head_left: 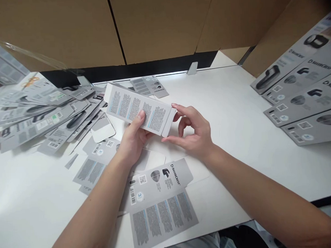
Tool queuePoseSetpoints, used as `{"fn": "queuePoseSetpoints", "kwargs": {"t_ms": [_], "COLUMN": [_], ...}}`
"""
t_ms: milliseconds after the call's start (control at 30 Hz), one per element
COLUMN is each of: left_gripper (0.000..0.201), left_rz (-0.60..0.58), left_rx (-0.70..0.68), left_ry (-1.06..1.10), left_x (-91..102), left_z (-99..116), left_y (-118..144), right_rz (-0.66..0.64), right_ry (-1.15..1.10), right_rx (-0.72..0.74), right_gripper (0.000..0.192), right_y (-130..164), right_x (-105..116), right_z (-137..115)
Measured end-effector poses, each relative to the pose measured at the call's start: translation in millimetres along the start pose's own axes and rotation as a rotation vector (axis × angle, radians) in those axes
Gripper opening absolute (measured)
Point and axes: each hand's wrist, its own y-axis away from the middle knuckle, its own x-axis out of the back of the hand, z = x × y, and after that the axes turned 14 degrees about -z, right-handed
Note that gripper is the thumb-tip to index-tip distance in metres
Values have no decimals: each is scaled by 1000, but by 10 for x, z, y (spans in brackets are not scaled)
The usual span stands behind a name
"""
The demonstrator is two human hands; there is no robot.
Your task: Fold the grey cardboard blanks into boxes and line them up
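Note:
A slim grey carton (151, 110), printed with columns of small text, is held tilted above the table. My left hand (132, 141) grips it from below, with the thumb pressed on the printed face. At the carton's right end, my right hand (195, 130) has its index finger on the upper corner and its thumb at the lower corner, spanning the end. The left end has a flap sticking out. Beneath my hands lie flat, unfolded cartons (163, 214) with SilverCrest print, partly covered by my left forearm.
A loose pile of flat cartons (46, 121) spreads over the left side. Another flat carton (150, 85) lies behind the held one. Several grey SilverCrest cartons (303, 97) are lined up on the right. Brown cardboard panels (162, 26) wall off the back of the white table (227, 100).

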Motion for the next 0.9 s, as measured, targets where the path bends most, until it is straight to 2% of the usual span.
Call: {"fn": "queuePoseSetpoints", "kwargs": {"t_ms": [267,500,767,900], "left_gripper": [62,64,70,64], "left_rz": [15,-8,2,30], "left_rx": [26,30,66,35], "left_ry": [-2,8,-14,-11], "left_x": [-36,-30,-44,-23], "left_z": [22,-12,6,-35], "left_y": [18,10,20,17], "right_rz": [31,46,35,10], "right_ry": [-3,-44,-12,-30], "right_rx": [-22,56,-3,-7], "right_gripper": [87,89,88,90], "right_y": [-10,-12,8,17], "right_x": [1,5,-11,-5], "right_z": [-9,-5,10,0]}}
